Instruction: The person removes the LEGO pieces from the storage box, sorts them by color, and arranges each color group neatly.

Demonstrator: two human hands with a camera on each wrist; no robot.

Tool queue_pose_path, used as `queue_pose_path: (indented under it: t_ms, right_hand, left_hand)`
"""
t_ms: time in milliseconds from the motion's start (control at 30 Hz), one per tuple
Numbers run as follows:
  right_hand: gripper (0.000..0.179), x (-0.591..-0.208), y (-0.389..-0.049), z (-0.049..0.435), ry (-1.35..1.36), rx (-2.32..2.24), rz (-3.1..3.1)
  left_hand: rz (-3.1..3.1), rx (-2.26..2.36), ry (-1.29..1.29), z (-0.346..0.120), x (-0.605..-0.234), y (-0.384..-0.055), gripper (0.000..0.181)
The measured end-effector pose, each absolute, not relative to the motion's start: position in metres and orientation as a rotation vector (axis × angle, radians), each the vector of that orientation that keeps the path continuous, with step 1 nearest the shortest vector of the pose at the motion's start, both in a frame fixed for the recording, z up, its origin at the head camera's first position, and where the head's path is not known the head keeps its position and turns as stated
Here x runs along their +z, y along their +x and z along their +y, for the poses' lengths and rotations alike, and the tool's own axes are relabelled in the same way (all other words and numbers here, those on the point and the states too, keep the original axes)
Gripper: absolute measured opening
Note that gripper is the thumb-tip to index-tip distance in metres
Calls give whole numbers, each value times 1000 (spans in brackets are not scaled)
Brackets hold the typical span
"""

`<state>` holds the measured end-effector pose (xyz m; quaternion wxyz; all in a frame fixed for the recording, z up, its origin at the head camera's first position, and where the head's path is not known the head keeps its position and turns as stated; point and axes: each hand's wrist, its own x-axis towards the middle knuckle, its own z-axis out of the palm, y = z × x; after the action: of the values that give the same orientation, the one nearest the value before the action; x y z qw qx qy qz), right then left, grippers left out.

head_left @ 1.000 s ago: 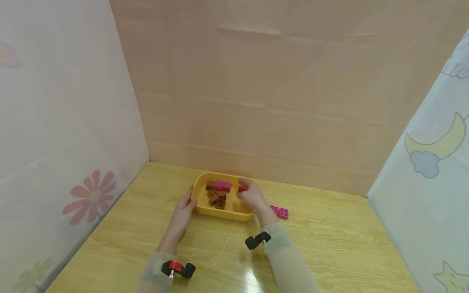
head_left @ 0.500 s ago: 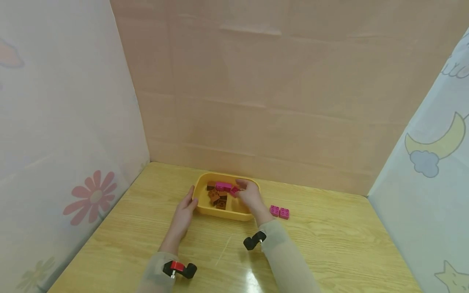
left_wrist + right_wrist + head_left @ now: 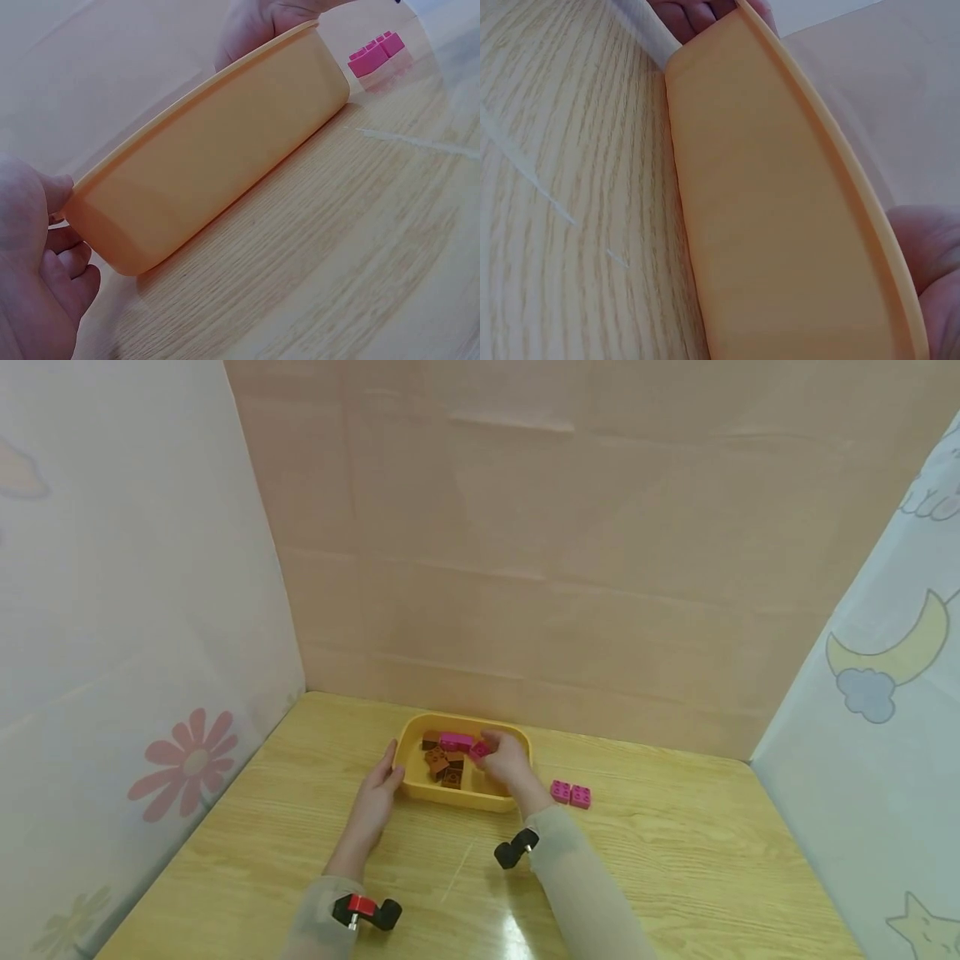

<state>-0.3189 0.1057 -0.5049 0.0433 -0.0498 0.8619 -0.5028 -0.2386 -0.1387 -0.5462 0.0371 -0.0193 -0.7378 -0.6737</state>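
Note:
A yellow plastic bin stands on the wooden table, with brown, orange and pink toy building blocks lying in its left half. My left hand grips its left end; in the left wrist view the thumb lies at the rim and the other fingers curl against the outside wall. My right hand reaches over the rim into the right half. It pinches a pink block between thumb and fingers, right beside a longer pink block. The wall hides the right fingertips in both wrist views.
Two pink blocks sit side by side on the table, right of the bin. Close behind the bin rises a pinkish-brown backdrop, with printed white sheets at either side.
My right hand has moved a little left within the bin, bringing the pink block up to the longer one. The two pink blocks outside have come fully into sight. My left hand stays put.

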Motion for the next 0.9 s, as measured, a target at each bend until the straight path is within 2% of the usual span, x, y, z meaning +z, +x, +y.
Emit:
queue_pose_path:
  t_ms: [900]
  right_hand:
    - [55, -515, -334, 103, -70, -1428, 2687]
  left_hand:
    - [-2276, -2080, -47, -140, -544, -242, 59]
